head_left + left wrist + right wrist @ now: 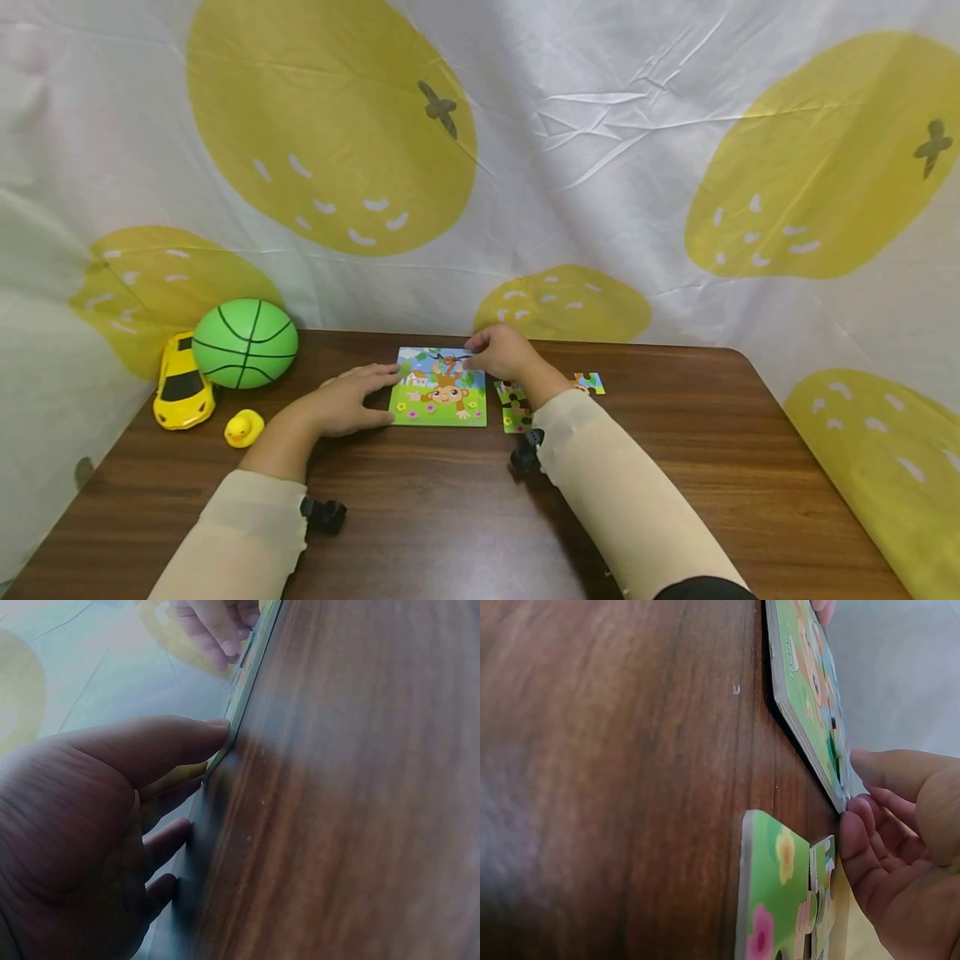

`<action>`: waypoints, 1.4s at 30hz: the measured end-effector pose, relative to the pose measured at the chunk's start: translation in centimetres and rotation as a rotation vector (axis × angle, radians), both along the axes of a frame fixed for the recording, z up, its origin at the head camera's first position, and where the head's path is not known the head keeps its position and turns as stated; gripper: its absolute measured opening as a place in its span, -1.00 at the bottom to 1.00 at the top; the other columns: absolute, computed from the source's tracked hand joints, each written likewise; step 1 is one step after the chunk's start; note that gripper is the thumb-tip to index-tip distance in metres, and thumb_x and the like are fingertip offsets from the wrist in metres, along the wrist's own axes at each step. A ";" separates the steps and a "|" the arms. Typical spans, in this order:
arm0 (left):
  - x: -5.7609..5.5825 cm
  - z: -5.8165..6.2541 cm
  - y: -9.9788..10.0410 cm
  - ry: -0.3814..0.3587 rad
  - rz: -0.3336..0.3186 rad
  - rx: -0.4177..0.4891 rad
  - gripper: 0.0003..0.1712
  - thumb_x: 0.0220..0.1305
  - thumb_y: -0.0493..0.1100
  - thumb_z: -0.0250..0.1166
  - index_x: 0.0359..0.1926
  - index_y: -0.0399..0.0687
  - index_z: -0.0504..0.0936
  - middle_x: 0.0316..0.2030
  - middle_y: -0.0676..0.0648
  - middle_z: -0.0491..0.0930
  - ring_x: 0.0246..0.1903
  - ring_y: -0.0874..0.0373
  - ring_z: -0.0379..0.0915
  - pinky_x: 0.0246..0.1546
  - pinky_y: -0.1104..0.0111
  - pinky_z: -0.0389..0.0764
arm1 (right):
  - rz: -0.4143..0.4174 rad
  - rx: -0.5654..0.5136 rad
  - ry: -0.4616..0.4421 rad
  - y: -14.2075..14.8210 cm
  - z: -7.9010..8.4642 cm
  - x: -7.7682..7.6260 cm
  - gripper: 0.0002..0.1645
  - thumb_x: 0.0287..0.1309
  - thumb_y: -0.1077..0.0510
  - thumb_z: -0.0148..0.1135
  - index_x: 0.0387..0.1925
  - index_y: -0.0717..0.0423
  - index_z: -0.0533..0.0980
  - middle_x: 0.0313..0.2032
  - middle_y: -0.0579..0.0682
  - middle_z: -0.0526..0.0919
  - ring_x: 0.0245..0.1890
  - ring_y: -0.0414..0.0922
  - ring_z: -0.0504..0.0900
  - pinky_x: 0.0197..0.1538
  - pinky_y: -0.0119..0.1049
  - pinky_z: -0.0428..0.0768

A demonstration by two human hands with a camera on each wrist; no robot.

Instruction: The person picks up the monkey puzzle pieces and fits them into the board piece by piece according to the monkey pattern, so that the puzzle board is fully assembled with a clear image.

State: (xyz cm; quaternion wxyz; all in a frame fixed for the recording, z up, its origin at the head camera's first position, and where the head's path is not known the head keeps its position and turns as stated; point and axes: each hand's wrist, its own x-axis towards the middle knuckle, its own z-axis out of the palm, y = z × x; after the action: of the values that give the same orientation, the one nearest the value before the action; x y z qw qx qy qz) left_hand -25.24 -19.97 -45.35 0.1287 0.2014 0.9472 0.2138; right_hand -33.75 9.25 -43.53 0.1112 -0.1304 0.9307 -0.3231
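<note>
Monkey jigsaw puzzle (442, 400) sits on our bench (420, 517), twelve o'clock. Left hand (345, 406) touches its nine-o'clock edge, fingers extended; right hand (506, 354) curls at two o'clock, grip unclear to us. Uneven pushing could skew it; dragging sleeve (615, 475) could scatter loose pieces (513, 417), three o'clock.

Green-and-blue puzzle (438, 388), monkey pattern
</note>
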 end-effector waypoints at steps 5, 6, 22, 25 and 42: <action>0.0 0.0 0.0 -0.003 0.003 -0.002 -0.14 0.45 0.18 0.35 0.63 0.02 0.34 0.69 -0.09 0.18 0.68 -0.31 -0.02 0.54 -0.47 0.04 | 0.023 -0.006 0.000 -0.1 -0.3 -0.2 -0.60 0.24 0.04 0.57 0.08 0.05 0.77 0.12 0.02 0.80 0.13 0.01 0.73 0.15 -0.08 0.72; 0.0 0.0 0.0 -0.004 0.004 -0.003 -0.14 0.45 0.18 0.36 0.63 0.02 0.34 0.69 -0.09 0.17 0.69 -0.31 -0.02 0.54 -0.47 0.04 | 0.027 -0.009 -0.002 -0.1 -0.3 -0.2 -0.59 0.23 0.04 0.58 0.08 0.04 0.77 0.12 0.01 0.80 0.13 0.01 0.73 0.16 -0.07 0.72; -0.3 -0.3 0.0 0.010 -0.004 -0.008 -0.13 0.44 0.19 0.36 0.63 0.02 0.35 0.69 -0.09 0.19 0.68 -0.31 0.01 0.51 -0.50 0.06 | 0.084 0.103 0.027 -0.8 -0.4 -0.3 -0.60 0.31 0.07 0.51 0.13 0.08 0.76 0.13 0.04 0.81 0.21 0.04 0.72 0.27 -0.04 0.70; -0.4 -0.3 0.0 0.012 -0.005 -0.011 -0.13 0.44 0.19 0.37 0.63 0.02 0.35 0.68 -0.09 0.19 0.68 -0.31 0.01 0.51 -0.50 0.08 | 0.080 0.115 0.025 -1.0 -0.3 -0.2 -0.61 0.33 0.06 0.50 0.14 0.07 0.75 0.14 0.04 0.80 0.22 0.04 0.72 0.28 -0.04 0.69; -0.1 -0.2 0.0 0.001 0.010 -0.014 -0.12 0.44 0.21 0.36 0.64 0.04 0.33 0.69 -0.08 0.17 0.69 -0.31 -0.03 0.52 -0.50 0.03 | 0.133 0.006 0.024 1.5 1.1 1.1 -0.52 0.44 0.03 0.38 0.30 0.09 0.66 0.23 0.09 0.73 0.14 0.01 0.70 0.15 -0.05 0.68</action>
State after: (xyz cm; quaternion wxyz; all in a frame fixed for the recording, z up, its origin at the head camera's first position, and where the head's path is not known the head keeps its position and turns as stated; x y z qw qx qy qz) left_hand -25.33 -19.96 -45.55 0.1284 0.1957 0.9498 0.2077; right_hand -32.61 10.80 -42.48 0.1214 -0.1954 0.9223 -0.3104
